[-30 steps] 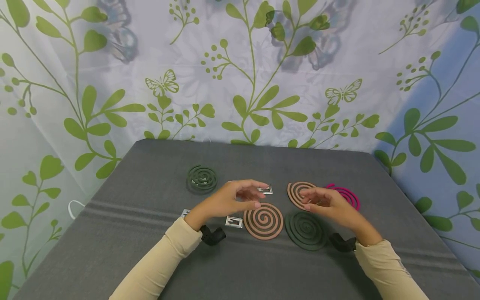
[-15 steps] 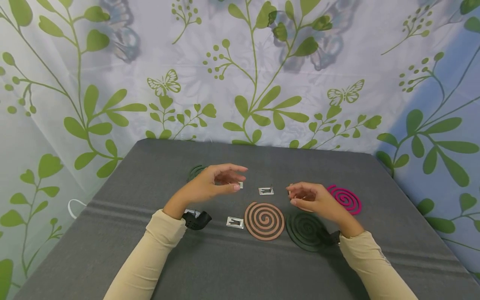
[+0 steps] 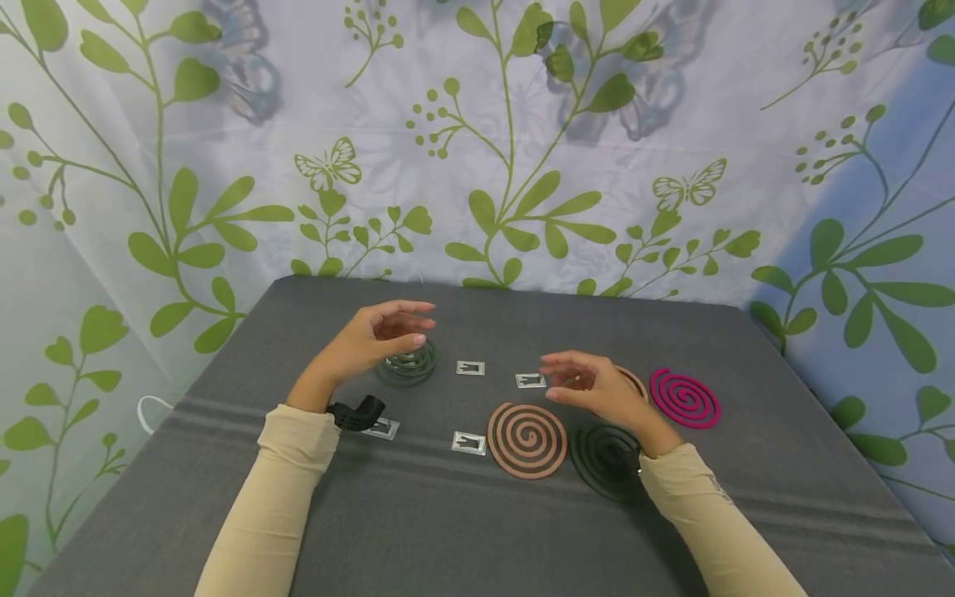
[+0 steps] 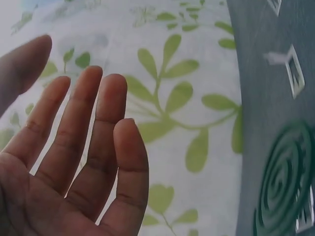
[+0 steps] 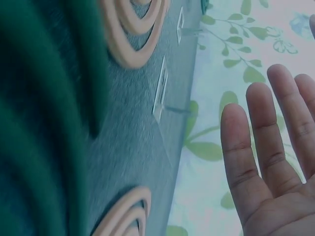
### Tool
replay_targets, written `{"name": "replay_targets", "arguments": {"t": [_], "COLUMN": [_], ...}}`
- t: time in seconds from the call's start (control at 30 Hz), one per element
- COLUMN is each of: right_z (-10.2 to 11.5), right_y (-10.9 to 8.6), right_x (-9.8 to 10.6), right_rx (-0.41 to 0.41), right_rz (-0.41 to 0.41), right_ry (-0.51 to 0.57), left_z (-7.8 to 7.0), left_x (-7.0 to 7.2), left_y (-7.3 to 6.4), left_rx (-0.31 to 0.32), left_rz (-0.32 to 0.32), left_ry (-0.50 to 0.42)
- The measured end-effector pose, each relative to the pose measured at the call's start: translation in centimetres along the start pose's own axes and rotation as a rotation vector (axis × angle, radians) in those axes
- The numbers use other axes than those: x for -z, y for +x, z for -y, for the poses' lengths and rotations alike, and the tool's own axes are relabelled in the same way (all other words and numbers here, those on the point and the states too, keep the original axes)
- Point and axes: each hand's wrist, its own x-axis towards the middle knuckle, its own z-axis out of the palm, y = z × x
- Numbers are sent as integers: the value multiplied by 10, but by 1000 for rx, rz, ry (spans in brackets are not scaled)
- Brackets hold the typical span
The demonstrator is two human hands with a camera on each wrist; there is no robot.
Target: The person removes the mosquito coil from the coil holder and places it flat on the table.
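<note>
My left hand [image 3: 366,342] hovers at the far left over a dark green mosquito coil [image 3: 412,380], holding nothing, fingers spread and slightly bent. Through that coil [image 4: 278,184] in the left wrist view shows part of a metal coil stand [image 4: 305,209]. My right hand [image 3: 603,391] is likewise empty, its fingertips near another small metal stand [image 3: 530,381]. It partly covers a tan coil [image 3: 636,385]. Below its wrist lies a second dark green coil [image 3: 589,463], partly hidden. Beside that rests another tan coil [image 3: 526,440].
A pink coil [image 3: 684,400] lies at the right. More flat metal stands sit at the middle back [image 3: 471,368], the middle front [image 3: 468,444] and near the left wrist [image 3: 385,429]. A grey cloth covers the table [image 3: 448,531]; a leaf-patterned curtain [image 3: 418,182] hangs behind it.
My left hand has moved left and away, from beside the middle tan coil to over the left green coil. My right hand has shifted left, uncovering the pink coil. The coils stay in place.
</note>
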Motion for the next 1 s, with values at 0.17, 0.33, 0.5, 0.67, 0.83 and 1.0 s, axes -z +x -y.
{"name": "replay_targets", "arguments": {"t": [0.17,0.33,0.5,0.67,0.83,1.0], "right_z": [3,5,6,5,2,0], "right_y": [11,23,34,45,55,65], "right_x": [-8,-14,-20,-27,-36,-42], "right_rx": [-31,-33,-30,-33,-31,-40], "right_rz": [25,50,74,100,132,153], "right_ry": [10,16,-12,3,16,4], "left_z": [12,24,36,49,59,69], "left_x": [14,23,30,36,41,43], "left_y": [-5,-9,-12,-17,-22,-23], "left_rx": [50,87,91,127,174,214], "left_rz": [-18,-52,-82,-128,-167,-191], "left_ry": [-19,-12,7,8,24,28]}}
